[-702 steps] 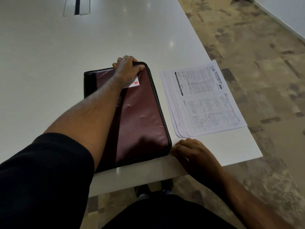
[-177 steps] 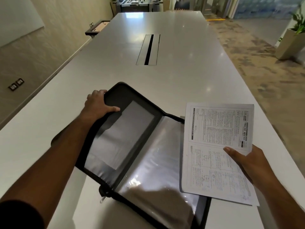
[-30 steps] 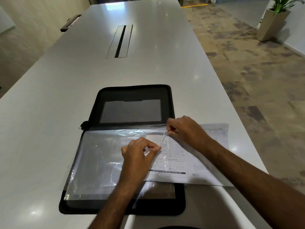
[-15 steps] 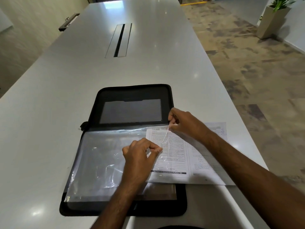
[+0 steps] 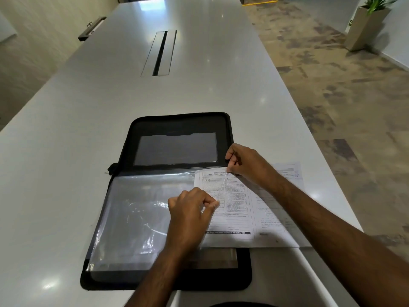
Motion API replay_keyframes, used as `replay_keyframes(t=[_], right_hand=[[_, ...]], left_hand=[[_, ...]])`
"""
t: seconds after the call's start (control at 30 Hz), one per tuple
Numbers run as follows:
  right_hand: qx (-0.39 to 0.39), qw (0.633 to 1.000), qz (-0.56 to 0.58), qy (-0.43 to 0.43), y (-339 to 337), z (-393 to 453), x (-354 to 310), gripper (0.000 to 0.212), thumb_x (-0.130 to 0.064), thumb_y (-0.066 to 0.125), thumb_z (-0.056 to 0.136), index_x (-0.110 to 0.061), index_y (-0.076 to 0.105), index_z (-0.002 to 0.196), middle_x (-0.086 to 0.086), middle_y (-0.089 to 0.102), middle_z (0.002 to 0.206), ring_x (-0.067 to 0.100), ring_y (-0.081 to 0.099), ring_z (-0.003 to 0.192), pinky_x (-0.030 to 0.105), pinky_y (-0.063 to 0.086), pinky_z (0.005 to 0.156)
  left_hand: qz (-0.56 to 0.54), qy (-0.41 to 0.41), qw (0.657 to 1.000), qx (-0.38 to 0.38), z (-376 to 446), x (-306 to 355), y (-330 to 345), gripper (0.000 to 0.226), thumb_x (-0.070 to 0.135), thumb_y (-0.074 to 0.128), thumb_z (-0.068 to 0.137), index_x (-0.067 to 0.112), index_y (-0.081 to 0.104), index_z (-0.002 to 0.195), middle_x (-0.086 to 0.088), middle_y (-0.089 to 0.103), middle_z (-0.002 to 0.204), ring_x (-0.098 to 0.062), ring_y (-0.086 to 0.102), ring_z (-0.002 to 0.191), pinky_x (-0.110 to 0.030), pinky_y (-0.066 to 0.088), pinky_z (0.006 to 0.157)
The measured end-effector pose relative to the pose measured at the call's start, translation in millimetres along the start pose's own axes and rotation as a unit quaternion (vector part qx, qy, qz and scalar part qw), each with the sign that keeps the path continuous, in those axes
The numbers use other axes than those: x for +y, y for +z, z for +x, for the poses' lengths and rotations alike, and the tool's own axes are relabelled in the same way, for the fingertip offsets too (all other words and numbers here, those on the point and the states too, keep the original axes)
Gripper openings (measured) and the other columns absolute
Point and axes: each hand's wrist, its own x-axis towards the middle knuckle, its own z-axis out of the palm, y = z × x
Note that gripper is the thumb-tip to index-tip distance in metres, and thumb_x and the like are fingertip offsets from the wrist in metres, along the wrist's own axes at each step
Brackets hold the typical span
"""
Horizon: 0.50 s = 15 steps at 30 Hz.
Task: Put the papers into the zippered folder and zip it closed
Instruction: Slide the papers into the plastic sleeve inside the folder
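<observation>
**Papers part-way under the clear sleeve, folder lying open**

Nearest the camera, two bare forearms reach in from the lower edge over the near end of a long white glossy table point(image 5: 66, 129).

The black zippered fabric folder point(image 5: 141, 282) lies flat and fully open on the table, its spine running left to right. The near half is covered by a crinkled clear plastic sleeve point(image 5: 132, 218); a dark inner pocket shows at its near right corner.

The left hand point(image 5: 190, 213) rests on the sleeve, fingers curled tight, thumb and forefinger pinched on the sleeve's loose right edge, which is lifted into a thin ridge.

The white printed papers point(image 5: 234, 218) lie across the right part of the near half. Their left portion sits on the folder at the sleeve's lifted edge; whether it is already inside the sleeve cannot be told. Their right portion sticks out past the folder's right side onto the table.

The right hand point(image 5: 247, 165) sits at the spine on the right, fingers bent, thumb and forefinger pinching the far corner of the sleeve edge, just above the papers' top edge.

Beyond, the folder's far half shows a grey rectangular clear-fronted pocket point(image 5: 176, 149).

Farther up the table, a long metal cable hatch point(image 5: 159, 53). At far right, on the patterned carpet, a tall beige planter point(image 5: 365, 27) with green leaves.
</observation>
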Motion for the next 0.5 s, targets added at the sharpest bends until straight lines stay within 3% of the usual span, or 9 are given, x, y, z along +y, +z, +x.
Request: replay_keyframes(t=[0.13, 0.3, 0.5], right_hand=[[-0.025, 1.000, 0.013, -0.011, -4, 2, 6, 0.032, -0.011, 0.082, 0.088, -0.030, 0.058, 0.095, -0.014, 0.072, 0.076, 0.000, 0.072, 0.074, 0.010, 0.053, 0.058], [-0.037, 0.999, 0.030, -0.018, -5, -2, 14, 0.029, -0.018, 0.082, 0.089, -0.033, 0.058, 0.097, -0.019, 0.074, 0.083, 0.010, 0.074, 0.077, 0.021, 0.061, 0.068], [0.022, 0.987, -0.156, 0.041, -26, -21, 17, 0.030, -0.056, 0.073, 0.090, -0.033, 0.057, 0.102, -0.013, 0.066, 0.087, 0.010, 0.067, 0.076, 0.031, 0.054, 0.078]], left_hand=[[0.025, 0.011, 0.999, -0.018, -3, 1, 0, 0.016, 0.046, 0.066, 0.098, 0.038, 0.059, 0.087, 0.022, 0.065, 0.100, -0.005, 0.057, 0.095, -0.028, 0.027, 0.097], [0.036, 0.006, 0.999, -0.031, -7, -3, -1, 0.016, 0.049, 0.065, 0.098, 0.038, 0.057, 0.087, 0.022, 0.064, 0.099, -0.005, 0.057, 0.091, -0.025, 0.024, 0.095], [0.034, 0.004, 0.999, -0.018, -8, -14, 6, 0.021, 0.054, 0.067, 0.095, 0.039, 0.057, 0.084, 0.025, 0.061, 0.087, -0.002, 0.056, 0.086, -0.025, 0.024, 0.093]])
